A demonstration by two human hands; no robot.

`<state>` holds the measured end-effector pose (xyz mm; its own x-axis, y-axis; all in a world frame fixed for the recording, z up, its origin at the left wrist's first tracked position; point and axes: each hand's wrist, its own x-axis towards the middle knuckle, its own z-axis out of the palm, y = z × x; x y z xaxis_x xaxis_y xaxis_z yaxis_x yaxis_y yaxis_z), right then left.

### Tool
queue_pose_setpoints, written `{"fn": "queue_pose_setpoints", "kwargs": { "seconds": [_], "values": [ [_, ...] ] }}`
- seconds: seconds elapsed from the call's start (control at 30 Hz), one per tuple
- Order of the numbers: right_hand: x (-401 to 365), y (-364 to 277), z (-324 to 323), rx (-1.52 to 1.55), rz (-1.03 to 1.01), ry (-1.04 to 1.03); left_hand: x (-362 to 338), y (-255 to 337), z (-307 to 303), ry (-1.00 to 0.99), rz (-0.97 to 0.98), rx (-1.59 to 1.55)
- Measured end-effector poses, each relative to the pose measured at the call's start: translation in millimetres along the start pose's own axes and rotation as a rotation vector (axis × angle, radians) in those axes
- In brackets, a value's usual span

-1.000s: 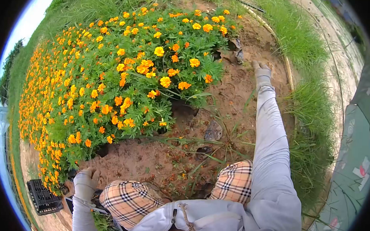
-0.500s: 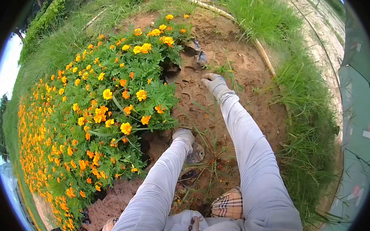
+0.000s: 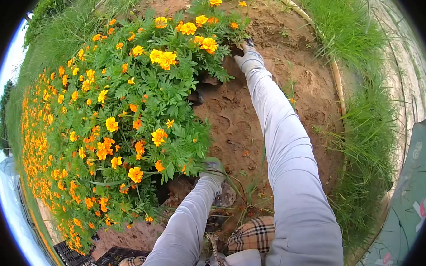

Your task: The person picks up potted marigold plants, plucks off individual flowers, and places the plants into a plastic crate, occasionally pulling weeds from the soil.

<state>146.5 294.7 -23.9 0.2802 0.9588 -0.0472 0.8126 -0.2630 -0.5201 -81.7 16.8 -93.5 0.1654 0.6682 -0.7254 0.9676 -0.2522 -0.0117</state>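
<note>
My left hand (image 3: 213, 171), in a pale glove, is closed round long green grass stems (image 3: 234, 177) low beside the marigold plants (image 3: 174, 100); leaves partly hide its fingers. Farther up, my right hand (image 3: 250, 61), gloved too, reaches to the soil at the far right edge of the flowers. Its thumb stands apart from the fingers, and a small dark piece (image 3: 249, 41) lies at the fingertips.
Bare brown soil (image 3: 307, 89) runs right of the flowers, with a pale edging strip (image 3: 338, 86) and tall grass (image 3: 369, 140) beyond. Black crates (image 3: 70, 255) stand at the lower left. Green sheeting (image 3: 404, 212) lies at the far right.
My right hand has moved forward over the soil to the dark piece by the flowers. My left hand stays low by the plants. The view has shifted, with the far flowers now higher and farther right.
</note>
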Motion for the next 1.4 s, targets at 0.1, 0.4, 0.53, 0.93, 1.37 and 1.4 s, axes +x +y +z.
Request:
{"fn": "queue_pose_setpoints", "kwargs": {
  "seconds": [0.1, 0.4, 0.53, 0.93, 1.37, 1.4],
  "values": [
    [29.8, -7.8, 18.0, 0.072, 0.104, -0.036, -2.3, 0.7, 3.7, 0.059, 0.012, -0.04],
    [31.3, 7.1, 20.7, 0.171, 0.124, 0.117, 0.9, -0.9, 0.2, -0.05, 0.002, -0.171],
    [-24.1, 8.3, 20.5, 0.428, -0.047, 0.033, 0.8, -0.4, 1.5, -0.009, 0.019, -0.029],
    [-64.0, -48.3, 86.6, 0.318, -0.164, 0.09, 22.1, -13.6, 39.1, 0.103, 0.024, -0.002],
    [-7.1, -20.0, 32.1, 1.285, 0.243, 0.117, 2.5, -6.6, 14.0, 0.105, 0.053, -0.096],
    [24.4, -19.6, 58.2, 1.026, 0.251, 0.001, 7.2, -7.7, 17.5, 0.095, 0.056, -0.096]
  ]
}}
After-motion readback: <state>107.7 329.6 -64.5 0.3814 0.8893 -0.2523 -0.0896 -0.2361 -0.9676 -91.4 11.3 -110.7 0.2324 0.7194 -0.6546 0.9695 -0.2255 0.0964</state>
